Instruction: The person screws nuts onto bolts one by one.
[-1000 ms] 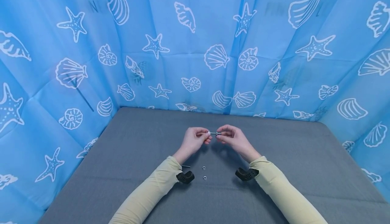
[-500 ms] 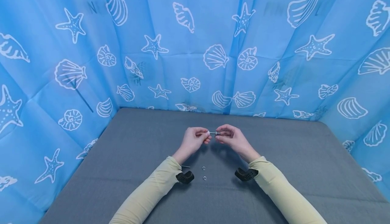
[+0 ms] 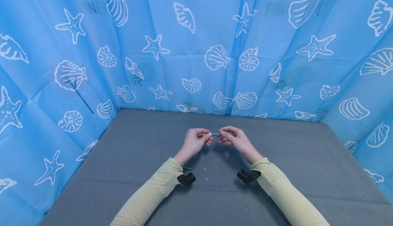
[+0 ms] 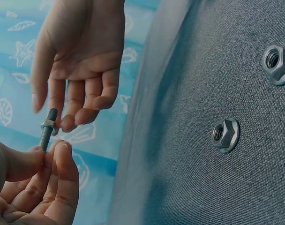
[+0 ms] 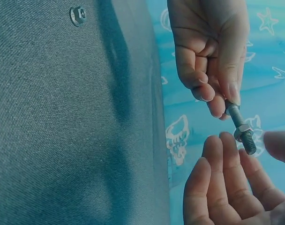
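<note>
1 nut point(image 5: 243, 131) sat partway along the bolt point(image 5: 236, 115), held level above the grey table point(image 3: 147, 144). The left hand point(image 3: 194, 141) pinched the bolt's head end between thumb and finger; the right hand point(image 3: 237, 142) had its thumb spread from its fingers beside the threaded tip, though whether a fingertip touched metal I couldn't tell. Turning the nut seemed the step in hand; the next move likely called for pinching its flats, bolt steady.

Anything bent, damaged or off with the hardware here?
Nothing stands out. The left hand pinches a bolt that looks straight; its nut sits partway along the thread. Two flange nuts lie on the grey cloth, no damage visible.
</note>
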{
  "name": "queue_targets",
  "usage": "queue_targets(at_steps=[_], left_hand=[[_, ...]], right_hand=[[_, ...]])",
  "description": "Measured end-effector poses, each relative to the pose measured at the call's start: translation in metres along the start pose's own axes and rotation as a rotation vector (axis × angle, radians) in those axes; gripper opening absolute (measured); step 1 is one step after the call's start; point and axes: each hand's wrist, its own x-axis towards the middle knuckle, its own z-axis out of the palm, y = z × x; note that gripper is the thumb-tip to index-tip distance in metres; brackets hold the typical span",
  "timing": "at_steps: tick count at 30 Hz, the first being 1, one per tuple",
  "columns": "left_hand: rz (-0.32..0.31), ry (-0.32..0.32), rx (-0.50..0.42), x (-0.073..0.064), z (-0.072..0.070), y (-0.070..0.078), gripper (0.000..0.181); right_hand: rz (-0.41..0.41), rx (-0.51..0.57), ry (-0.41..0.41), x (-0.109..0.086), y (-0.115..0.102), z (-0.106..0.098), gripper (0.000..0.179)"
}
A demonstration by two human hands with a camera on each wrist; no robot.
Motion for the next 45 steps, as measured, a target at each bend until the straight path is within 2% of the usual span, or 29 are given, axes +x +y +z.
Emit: queue_targets(at_steps=[4, 7, 15, 21, 26, 29, 34, 38, 41, 45], left_hand=[[0.003, 0.003, -0.010, 0.009, 0.000, -0.019, 0.018], [-0.015, 0.007, -0.009, 0.016, 0.001, -0.033, 0.020], [-0.032, 0.017, 0.003, 0.014, 0.001, -0.030, 0.019], [-0.021, 0.020, -0.021, 0.016, 0.002, -0.032, 0.022], [-0.032, 0.019, -0.009, 0.017, 0.002, -0.033, 0.020], [-0.038, 0.015, -0.002, 0.016, 0.002, -0.032, 0.018], [-0.030, 0.020, 0.011, 0.016, 0.002, -0.031, 0.015], [-0.017, 0.024, 0.016, 0.016, 0.003, -0.031, 0.017], [-0.013, 0.025, 0.020, 0.015, 0.003, -0.031, 0.020], [-0.021, 0.029, 0.022, 0.013, 0.003, -0.030, 0.018]], right_hand=[[-0.050, -0.017, -0.013, -0.002, 0.000, 0.000, 0.030], [-0.054, -0.038, -0.006, -0.002, 0.001, 0.001, 0.029], [0.001, -0.065, 0.020, 0.000, 0.001, 0.006, 0.032], [0.039, -0.041, -0.009, 0.000, 0.000, 0.005, 0.045], [-0.020, 0.012, -0.014, -0.001, 0.000, 0.003, 0.036], [-0.043, 0.009, -0.014, -0.001, 0.000, 0.003, 0.033], [-0.017, -0.036, -0.003, 0.000, 0.000, 0.004, 0.031], [0.020, -0.050, 0.000, 0.000, 0.000, 0.003, 0.041], [0.012, -0.027, -0.001, -0.001, 0.000, 0.003, 0.040], [-0.039, -0.018, -0.006, -0.003, 0.002, 0.002, 0.033]])
